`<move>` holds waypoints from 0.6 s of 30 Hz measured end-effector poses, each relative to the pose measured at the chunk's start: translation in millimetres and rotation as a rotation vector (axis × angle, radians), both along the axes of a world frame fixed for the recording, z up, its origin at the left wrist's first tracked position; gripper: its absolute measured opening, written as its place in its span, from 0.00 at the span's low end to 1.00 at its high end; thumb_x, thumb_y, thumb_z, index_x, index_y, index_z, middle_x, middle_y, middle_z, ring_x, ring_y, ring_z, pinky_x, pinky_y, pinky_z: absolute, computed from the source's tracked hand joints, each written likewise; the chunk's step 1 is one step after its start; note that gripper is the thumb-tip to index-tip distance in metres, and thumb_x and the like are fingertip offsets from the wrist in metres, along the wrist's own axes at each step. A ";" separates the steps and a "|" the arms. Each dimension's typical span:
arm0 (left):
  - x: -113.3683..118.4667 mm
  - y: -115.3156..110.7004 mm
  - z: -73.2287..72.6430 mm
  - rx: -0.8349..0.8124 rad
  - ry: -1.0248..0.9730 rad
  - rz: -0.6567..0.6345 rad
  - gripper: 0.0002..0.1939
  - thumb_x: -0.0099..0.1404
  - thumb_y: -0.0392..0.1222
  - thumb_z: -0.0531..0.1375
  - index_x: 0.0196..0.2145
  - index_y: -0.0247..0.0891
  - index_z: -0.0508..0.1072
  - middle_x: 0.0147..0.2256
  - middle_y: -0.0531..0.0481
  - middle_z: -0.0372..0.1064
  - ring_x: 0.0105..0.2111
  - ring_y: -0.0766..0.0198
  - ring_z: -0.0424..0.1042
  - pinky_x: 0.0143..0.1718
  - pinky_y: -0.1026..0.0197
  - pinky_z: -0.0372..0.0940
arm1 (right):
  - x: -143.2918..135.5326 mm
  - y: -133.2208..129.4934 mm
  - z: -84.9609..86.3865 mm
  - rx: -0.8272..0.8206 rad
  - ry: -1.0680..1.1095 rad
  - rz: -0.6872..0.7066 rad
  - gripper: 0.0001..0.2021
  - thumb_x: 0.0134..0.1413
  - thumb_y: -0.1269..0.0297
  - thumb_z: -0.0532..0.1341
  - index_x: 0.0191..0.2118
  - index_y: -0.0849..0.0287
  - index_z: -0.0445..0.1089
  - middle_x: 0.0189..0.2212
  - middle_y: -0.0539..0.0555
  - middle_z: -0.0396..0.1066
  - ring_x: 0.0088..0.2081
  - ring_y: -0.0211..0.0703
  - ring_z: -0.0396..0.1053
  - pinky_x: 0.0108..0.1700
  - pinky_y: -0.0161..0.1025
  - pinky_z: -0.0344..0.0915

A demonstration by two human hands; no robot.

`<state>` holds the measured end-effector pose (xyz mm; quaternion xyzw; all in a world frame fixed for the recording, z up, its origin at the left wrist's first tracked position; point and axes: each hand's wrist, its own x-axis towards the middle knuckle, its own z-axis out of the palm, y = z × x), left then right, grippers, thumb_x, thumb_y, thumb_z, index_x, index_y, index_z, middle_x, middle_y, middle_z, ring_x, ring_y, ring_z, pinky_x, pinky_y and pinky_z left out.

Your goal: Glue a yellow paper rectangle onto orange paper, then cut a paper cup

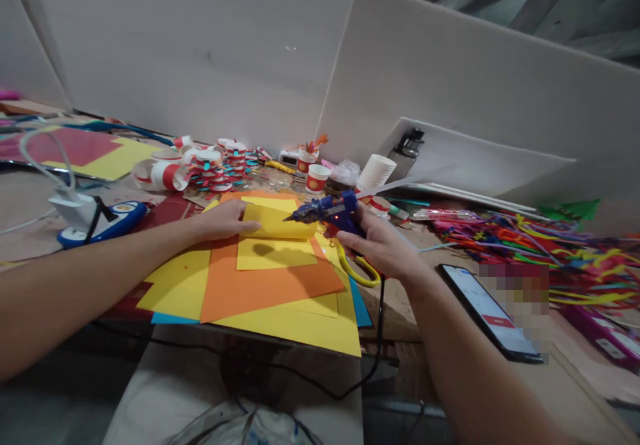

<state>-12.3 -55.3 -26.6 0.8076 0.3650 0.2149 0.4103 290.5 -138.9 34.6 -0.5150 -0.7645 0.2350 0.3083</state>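
Observation:
My right hand [377, 242] is wrapped round a blue hot glue gun [327, 210], its nozzle pointing left over the paper. A clear glue stick sticks out of its back, and a black cord hangs below. In my left hand [227, 220] is the left edge of a folded yellow paper [280, 222], thumb on top. Beneath it lie more yellow sheets and an orange sheet [265, 292]. Scissors with yellow handles [357, 268] rest just under the glue gun, partly hidden.
Paper cups [317, 178] and a cup stack [376, 173] stand behind the papers. Cut red-and-white cup pieces [213, 168] pile at back left. A blue power strip [107, 222] sits left; a phone [490, 312] and colourful pipe cleaners [550, 252] lie right.

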 end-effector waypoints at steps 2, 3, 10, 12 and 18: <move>-0.3 0.8 0.3 0.003 0.030 0.023 0.20 0.58 0.49 0.60 0.44 0.35 0.74 0.42 0.47 0.75 0.43 0.55 0.72 0.42 0.62 0.65 | -8.4 -1.9 -3.6 0.027 -0.113 0.070 0.19 0.54 0.61 0.60 0.51 0.60 0.64 0.42 0.55 0.70 0.40 0.45 0.68 0.43 0.41 0.65; -0.2 0.8 0.6 0.005 0.047 0.042 0.20 0.57 0.49 0.60 0.43 0.34 0.75 0.41 0.47 0.76 0.42 0.55 0.73 0.41 0.63 0.65 | -12.7 -2.6 -5.8 0.028 -0.157 0.096 0.19 0.55 0.61 0.59 0.51 0.61 0.64 0.43 0.57 0.69 0.43 0.46 0.67 0.45 0.42 0.64; 1.9 -1.0 1.3 -0.022 0.038 0.119 0.20 0.53 0.48 0.61 0.40 0.34 0.76 0.40 0.46 0.76 0.41 0.53 0.72 0.41 0.61 0.65 | -41.9 -6.2 -17.7 -0.085 -0.284 0.115 0.20 0.60 0.59 0.56 0.55 0.60 0.59 0.44 0.59 0.70 0.42 0.47 0.68 0.42 0.40 0.63; 2.5 -1.7 1.7 -0.029 0.007 0.105 0.19 0.52 0.47 0.61 0.39 0.34 0.76 0.40 0.47 0.76 0.41 0.53 0.72 0.42 0.60 0.65 | -48.4 -6.5 -18.0 -0.101 -0.317 0.107 0.18 0.60 0.60 0.55 0.54 0.61 0.59 0.43 0.59 0.70 0.41 0.47 0.68 0.40 0.39 0.62; 4.0 -4.6 5.8 -0.008 0.008 0.112 0.16 0.52 0.45 0.61 0.36 0.35 0.77 0.35 0.49 0.76 0.38 0.56 0.72 0.39 0.63 0.65 | -55.3 -6.7 -15.5 -0.110 -0.402 0.060 0.15 0.60 0.61 0.55 0.51 0.60 0.61 0.42 0.59 0.72 0.39 0.46 0.69 0.36 0.36 0.60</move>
